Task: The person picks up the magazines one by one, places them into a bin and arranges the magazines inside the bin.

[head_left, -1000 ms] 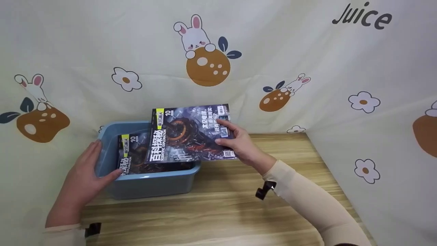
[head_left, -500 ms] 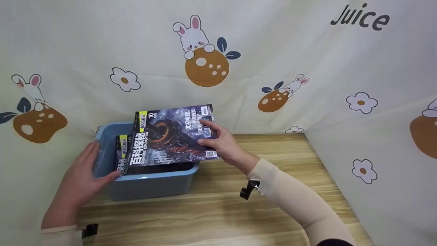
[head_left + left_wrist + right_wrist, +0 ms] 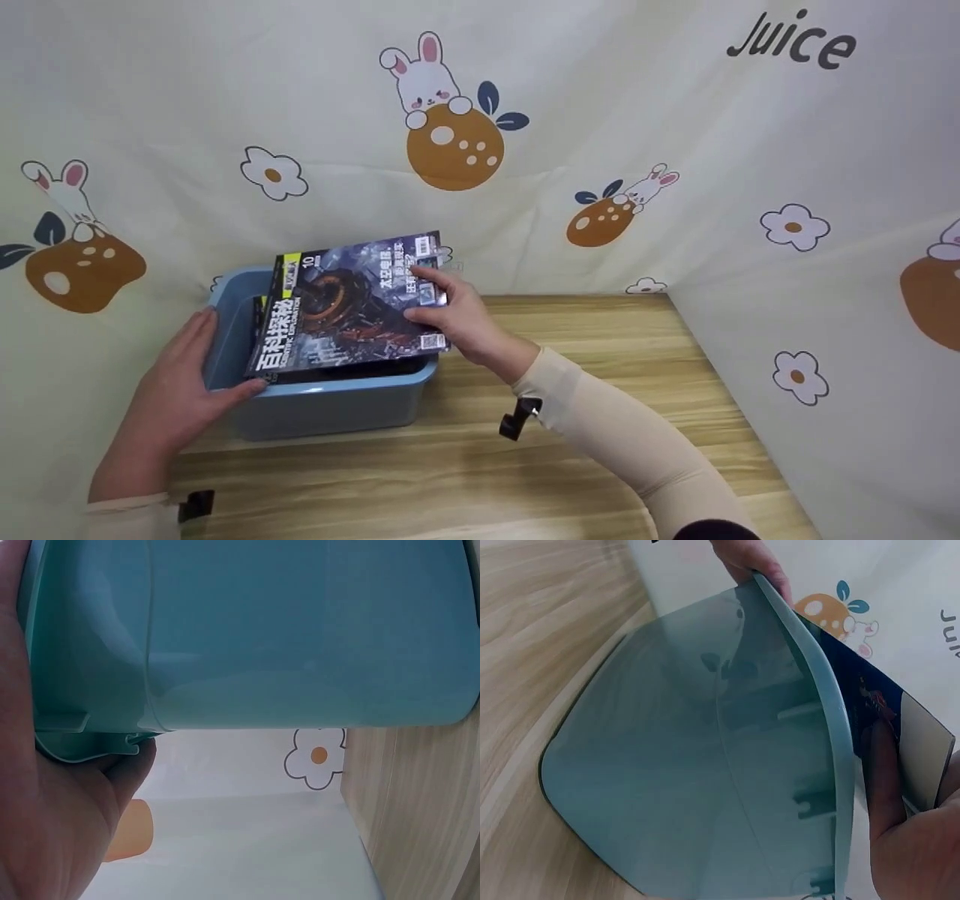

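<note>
A blue plastic tub [image 3: 330, 409] stands on the wooden table at the left. My left hand [image 3: 184, 390] grips its left front corner, thumb over the rim; in the left wrist view the tub's wall [image 3: 300, 637] fills the frame beside my palm [image 3: 52, 825]. My right hand [image 3: 457, 319] pinches the right edge of a dark magazine [image 3: 341, 311], which tilts over the tub with its left edge low inside. A second magazine [image 3: 259, 330] lies under it, mostly hidden. The right wrist view shows the tub's side [image 3: 690, 780] and the held magazine [image 3: 870, 697].
The wooden table [image 3: 525, 457] stretches to the right and front of the tub. A cream curtain with rabbits, oranges and flowers [image 3: 457, 142] hangs close behind the tub and along the right side. Small black clips sit on both sleeves [image 3: 517, 420].
My right hand has carried the magazine leftward and lower, so that it now covers most of the tub and the magazine inside. My left hand has stayed on the tub's corner.
</note>
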`<state>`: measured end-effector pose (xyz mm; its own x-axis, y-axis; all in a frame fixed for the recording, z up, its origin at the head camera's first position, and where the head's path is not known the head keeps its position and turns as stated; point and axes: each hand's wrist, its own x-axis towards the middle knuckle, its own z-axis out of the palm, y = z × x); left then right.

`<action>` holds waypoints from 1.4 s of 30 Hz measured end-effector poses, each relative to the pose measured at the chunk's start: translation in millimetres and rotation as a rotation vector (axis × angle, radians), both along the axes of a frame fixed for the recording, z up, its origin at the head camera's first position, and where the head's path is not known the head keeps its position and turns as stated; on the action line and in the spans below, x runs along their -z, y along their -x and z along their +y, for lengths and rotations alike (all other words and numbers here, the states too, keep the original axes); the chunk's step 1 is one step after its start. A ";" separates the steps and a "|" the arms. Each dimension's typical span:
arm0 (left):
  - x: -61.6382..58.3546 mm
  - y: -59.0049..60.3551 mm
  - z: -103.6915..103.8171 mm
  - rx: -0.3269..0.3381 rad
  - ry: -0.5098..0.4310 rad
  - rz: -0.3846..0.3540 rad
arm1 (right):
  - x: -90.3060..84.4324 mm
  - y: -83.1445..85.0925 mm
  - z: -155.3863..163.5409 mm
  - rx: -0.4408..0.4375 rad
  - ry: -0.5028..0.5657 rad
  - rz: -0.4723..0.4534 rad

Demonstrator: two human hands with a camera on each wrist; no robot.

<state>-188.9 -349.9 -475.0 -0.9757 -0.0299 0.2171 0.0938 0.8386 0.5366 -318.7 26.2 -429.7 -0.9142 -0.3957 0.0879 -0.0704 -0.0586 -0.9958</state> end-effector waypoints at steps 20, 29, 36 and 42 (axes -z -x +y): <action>-0.1 -1.4 -1.3 -0.008 -0.017 0.001 | -1.0 -16.0 -34.1 -0.036 -0.087 0.018; 0.4 -1.8 -2.3 -0.006 -0.022 0.004 | -4.1 -18.2 -39.2 -0.036 -0.194 0.056; 1.4 -3.1 -1.9 -0.001 -0.030 0.009 | -5.5 -18.1 -38.6 -0.042 -0.287 0.099; 1.3 -2.4 -0.3 0.011 -0.020 0.030 | -4.9 -22.7 -36.0 0.062 -0.516 0.308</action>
